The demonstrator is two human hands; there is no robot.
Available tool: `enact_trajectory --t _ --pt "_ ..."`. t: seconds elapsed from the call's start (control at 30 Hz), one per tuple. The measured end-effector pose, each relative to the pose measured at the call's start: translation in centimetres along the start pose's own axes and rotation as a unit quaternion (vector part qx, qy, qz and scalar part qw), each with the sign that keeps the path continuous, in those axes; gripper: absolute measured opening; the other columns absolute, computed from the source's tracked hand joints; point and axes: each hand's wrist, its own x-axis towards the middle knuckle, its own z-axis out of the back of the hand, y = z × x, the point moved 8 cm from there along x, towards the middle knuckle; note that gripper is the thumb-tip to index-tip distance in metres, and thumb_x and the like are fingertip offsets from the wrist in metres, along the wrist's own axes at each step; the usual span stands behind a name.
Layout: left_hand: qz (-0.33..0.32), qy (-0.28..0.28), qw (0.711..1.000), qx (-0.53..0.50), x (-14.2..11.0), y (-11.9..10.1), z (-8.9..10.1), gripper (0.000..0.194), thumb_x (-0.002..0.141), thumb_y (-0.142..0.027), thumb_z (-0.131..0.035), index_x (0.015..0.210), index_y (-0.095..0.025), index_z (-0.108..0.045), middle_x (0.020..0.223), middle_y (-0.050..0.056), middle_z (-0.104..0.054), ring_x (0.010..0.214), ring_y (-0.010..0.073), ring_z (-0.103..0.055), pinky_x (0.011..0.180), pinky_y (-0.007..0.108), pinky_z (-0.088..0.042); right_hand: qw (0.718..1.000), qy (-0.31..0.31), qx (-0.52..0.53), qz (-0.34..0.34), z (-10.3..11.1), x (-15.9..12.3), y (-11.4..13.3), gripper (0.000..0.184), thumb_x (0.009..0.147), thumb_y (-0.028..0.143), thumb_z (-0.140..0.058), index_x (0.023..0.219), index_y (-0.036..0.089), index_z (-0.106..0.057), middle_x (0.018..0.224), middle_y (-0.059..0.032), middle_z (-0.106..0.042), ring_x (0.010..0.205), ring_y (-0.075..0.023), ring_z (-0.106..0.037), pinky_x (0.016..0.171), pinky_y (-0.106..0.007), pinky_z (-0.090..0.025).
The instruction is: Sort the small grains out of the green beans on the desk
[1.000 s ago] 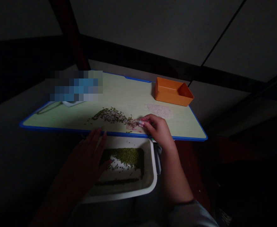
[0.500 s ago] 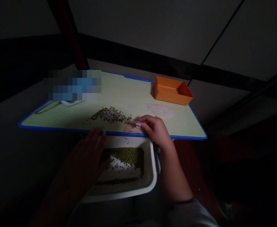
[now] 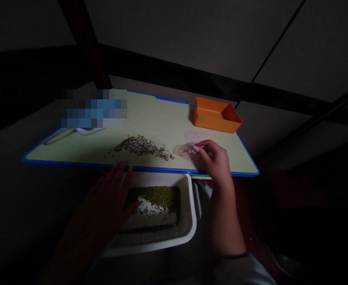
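Observation:
My right hand (image 3: 217, 160) is closed in a pinch on a clear plastic piece (image 3: 184, 151), see-through and blurred, low over the tabletop. Behind it lies a thin patch of pale rice-like grains (image 3: 197, 135), partly covered by the fingers. To the left spreads a pile of green beans mixed with pale grains (image 3: 142, 145). My left hand (image 3: 111, 194) is open in shadow, fingers spread, at the near table edge and over the left of a white tub (image 3: 192, 221). Green mung beans (image 3: 162, 194) lie inside that tub, heaped toward its far right.
The pale green table (image 3: 153, 114) has a blue rim. An orange box (image 3: 214, 120) stands at its back right. A pixelated blue patch (image 3: 99, 109) hides something at the back left, with a white edge (image 3: 87, 130) showing below. Dark wall panels rise behind.
My right hand first shifts slightly left at the mixed pile, then moves right with the clear piece toward the pale grains. The left hand stays in place.

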Motion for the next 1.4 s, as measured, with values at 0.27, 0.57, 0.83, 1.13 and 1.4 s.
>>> enact_trajectory --t 0.27,0.57,0.83,1.13,1.4 --pt "-0.013 -0.003 1.000 -0.002 0.0 0.1 -0.2 0.084 0.095 -0.061 -0.029 0.161 -0.017 -0.002 0.169 0.023 -0.027 0.155 0.0392 -0.031 0.116 0.059 -0.040 1.000 0.021 0.006 -0.021 0.2 -0.2 -0.8 0.015 0.087 0.035 -0.065 0.085 0.021 -0.070 0.070 -0.0015 -0.070 0.064 -0.0175 -0.060 0.062 -0.027 -0.041" --pt "-0.003 -0.002 1.000 -0.008 -0.1 0.2 -0.2 0.083 0.095 -0.063 -0.028 0.161 -0.019 -0.002 0.172 0.020 -0.022 0.157 0.0364 -0.027 0.119 0.056 -0.037 0.999 0.050 0.017 -0.014 -0.9 -0.2 -0.7 0.014 0.088 0.033 -0.064 0.088 0.020 -0.070 0.071 -0.0010 -0.070 0.064 -0.0167 -0.060 0.063 -0.027 -0.041" --pt "0.002 0.007 1.000 -0.018 0.0 0.2 -0.2 0.084 0.094 -0.065 -0.027 0.161 -0.017 -0.007 0.171 0.021 -0.024 0.157 0.0374 -0.028 0.119 0.058 -0.037 0.996 0.083 0.015 -0.014 -1.9 -0.6 -0.2 0.014 0.088 0.035 -0.067 0.088 0.021 -0.070 0.074 -0.0019 -0.071 0.067 -0.0169 -0.061 0.063 -0.027 -0.042" --pt "0.004 0.008 1.000 -0.015 -0.2 0.5 -0.6 0.084 0.094 -0.065 -0.027 0.161 -0.017 -0.010 0.171 0.020 -0.023 0.158 0.0367 -0.027 0.120 0.056 -0.035 0.998 0.048 -0.040 -0.025 -1.1 -0.1 -1.2 0.017 0.089 0.035 -0.062 0.088 0.020 -0.070 0.068 -0.0017 -0.069 0.061 -0.0169 -0.059 0.058 -0.026 -0.038" --pt "-0.006 -0.004 1.000 -0.008 -0.2 0.2 -0.3 0.084 0.095 -0.062 -0.030 0.161 -0.016 -0.004 0.170 0.023 -0.024 0.157 0.0382 -0.027 0.119 0.058 -0.037 0.996 0.002 -0.085 -0.037 -0.3 0.2 -1.2 0.017 0.088 0.036 -0.064 0.087 0.020 -0.071 0.067 -0.0013 -0.069 0.061 -0.0174 -0.060 0.059 -0.026 -0.038"
